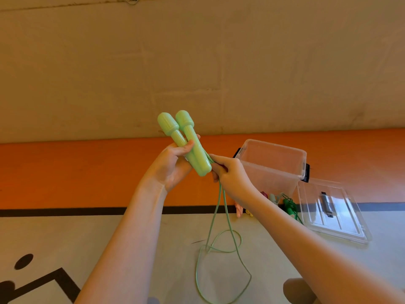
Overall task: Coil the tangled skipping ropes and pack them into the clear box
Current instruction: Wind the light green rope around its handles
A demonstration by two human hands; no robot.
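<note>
My left hand (173,165) grips both light green handles (188,140) of a skipping rope side by side, their knobbed ends pointing up. My right hand (228,172) pinches the two green cords just below the handles. The cord (221,257) hangs down and lies in loose loops on the floor between my arms. The clear box (271,170) stands open on the floor to the right, tilted, against the orange wall band. Other tangled ropes (289,205), dark green, pink and pale blue, lie at the foot of the box, partly hidden by my right forearm.
The clear lid (335,211) with a grey latch lies flat on the floor right of the box. A wall with an orange band and black stripe runs close behind. Black markings cover the floor at lower left. A knee shows at lower right.
</note>
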